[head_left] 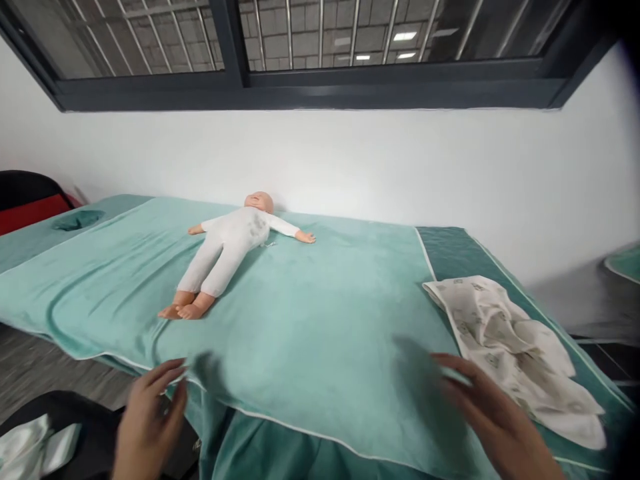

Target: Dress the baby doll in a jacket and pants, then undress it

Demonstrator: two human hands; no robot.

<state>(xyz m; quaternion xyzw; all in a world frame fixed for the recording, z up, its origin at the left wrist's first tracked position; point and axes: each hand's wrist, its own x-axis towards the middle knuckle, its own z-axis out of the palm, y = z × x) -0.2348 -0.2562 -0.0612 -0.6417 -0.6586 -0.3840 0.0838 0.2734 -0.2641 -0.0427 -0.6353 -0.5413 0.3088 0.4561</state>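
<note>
A baby doll (235, 230) in a white bodysuit lies on its back on the green sheet (320, 333), arms spread and head by the wall. My left hand (153, 413) hovers at the front edge of the bed, below the doll's feet, with thumb and fingers apart and nothing seen between them. Over the sheet's front right part is my right hand (483, 403), slightly blurred, its fingers stretched out and holding nothing. Just beyond it a crumpled white printed cloth (505, 333) lies on the right end of the bed.
A wall with a dark-framed barred window (320, 90) stands behind the bed. At the lower left, white items (37, 443) rest on a black chair-like surface (75, 407). A red and black chair (33, 203) is at the far left. The bed has a face hole (79, 220).
</note>
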